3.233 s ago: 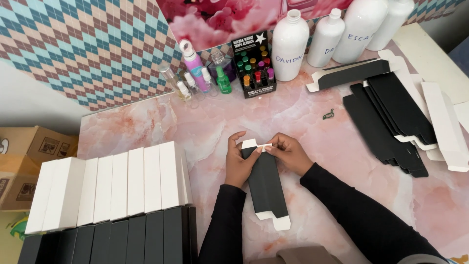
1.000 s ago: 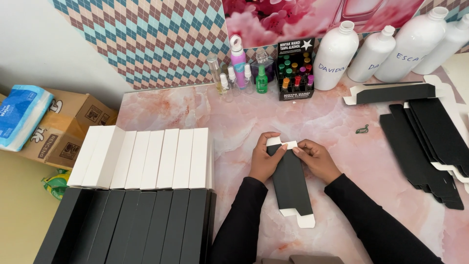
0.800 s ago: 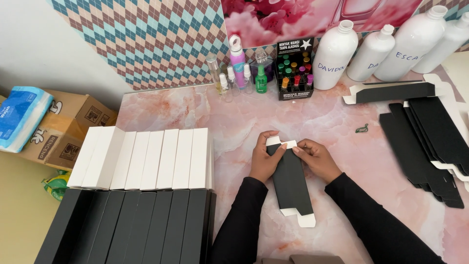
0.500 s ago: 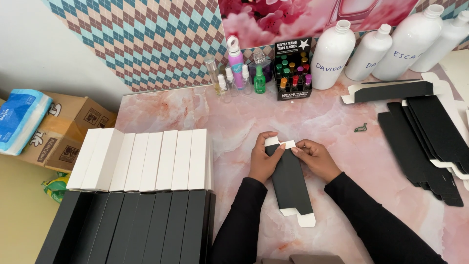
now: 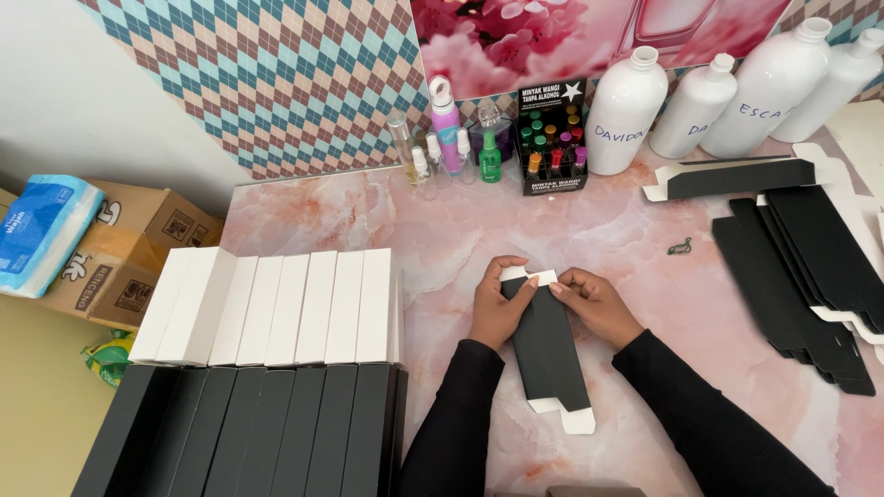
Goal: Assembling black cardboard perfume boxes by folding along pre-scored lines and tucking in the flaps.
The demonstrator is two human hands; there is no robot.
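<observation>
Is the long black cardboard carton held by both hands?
Yes, the left hand and right hand both grip the long black cardboard carton at its top end.

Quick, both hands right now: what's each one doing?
Left hand: closed on the far end of the black carton, fingers at its white flap.
Right hand: gripping the same end from the other side.

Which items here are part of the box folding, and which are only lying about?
In the work: left hand, right hand, black carton, flat black blanks, row of finished boxes.

Lying about: white bottles, small vials and display box, cardboard boxes, blue tissue pack.
</observation>
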